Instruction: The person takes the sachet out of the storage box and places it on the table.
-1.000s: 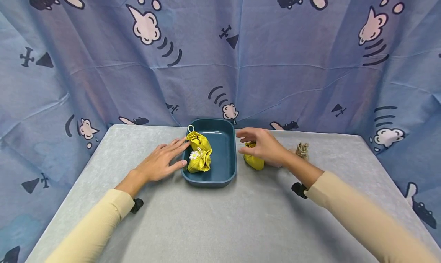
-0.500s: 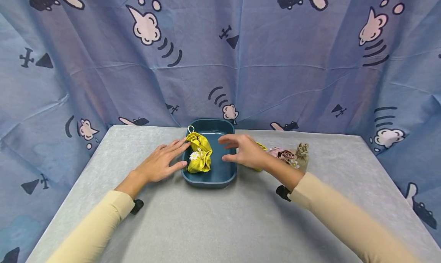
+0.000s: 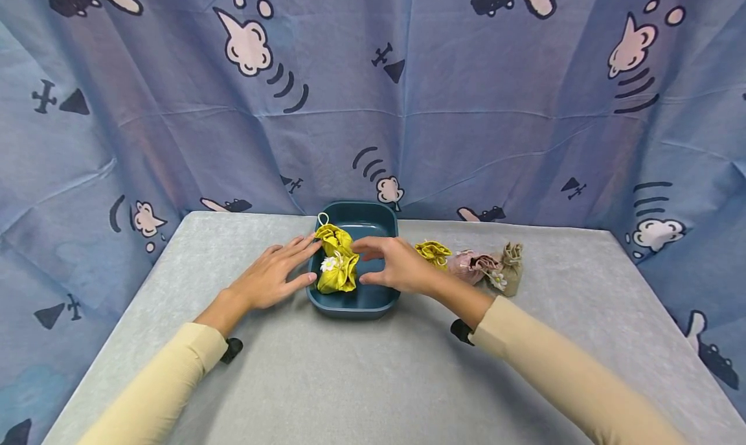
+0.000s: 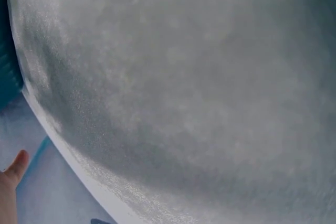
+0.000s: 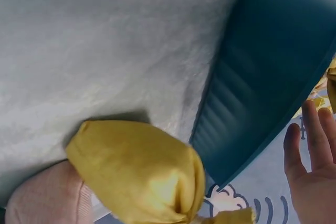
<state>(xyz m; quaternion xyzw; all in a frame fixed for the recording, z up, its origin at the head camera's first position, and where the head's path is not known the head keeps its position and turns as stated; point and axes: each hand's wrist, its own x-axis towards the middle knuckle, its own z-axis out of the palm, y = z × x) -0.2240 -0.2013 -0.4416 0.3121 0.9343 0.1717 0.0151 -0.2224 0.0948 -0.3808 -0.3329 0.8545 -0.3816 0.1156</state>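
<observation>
A dark teal box (image 3: 354,312) holds two yellow drawstring pouches (image 3: 344,280) along its left side, the nearer one trimmed with a white flower. My left hand (image 3: 271,273) lies at the box's left rim, fingers spread and fairly straight, their tips reaching over the edge beside the pouches. My right hand (image 3: 402,267) is over the right half of the box, thumb and fingers parted, fingertips close to the pouches. In the right wrist view, the fingers of that hand (image 5: 315,166) show beyond the box's wall (image 5: 262,87); nothing is gripped.
Right of the box, another yellow pouch (image 3: 432,252), a pink pouch (image 3: 464,266) and a beige pouch (image 3: 511,276) stand in a row on the grey table (image 3: 373,380). A blue patterned curtain (image 3: 350,95) hangs behind the table.
My right hand has moved left, from over the yellow pouch on the table to inside the box's outline, near the pouches there. The row of pouches shows again. My left hand has stayed put.
</observation>
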